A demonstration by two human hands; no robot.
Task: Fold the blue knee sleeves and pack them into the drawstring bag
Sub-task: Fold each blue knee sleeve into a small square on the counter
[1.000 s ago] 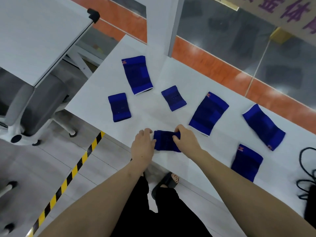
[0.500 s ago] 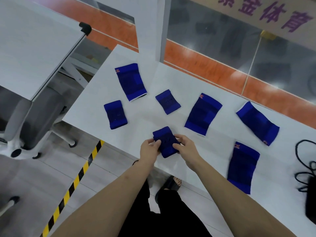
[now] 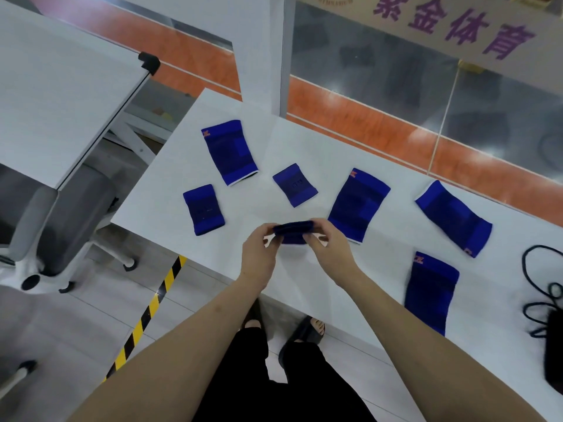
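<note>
Both hands, left hand (image 3: 259,254) and right hand (image 3: 330,251), pinch one folded knee sleeve (image 3: 294,232) mid-frame; two folded sleeves (image 3: 203,209) lie upper left, four flat sleeves (image 3: 359,204) and the black drawstring bag (image 3: 553,351) at the right edge wait.

Black drawstring bag (image 3: 555,351) cut off by right edge. Fingers (image 3: 313,239) hide part of folded sleeve (image 3: 294,232). Orange marks on flat sleeves too small to read.
</note>
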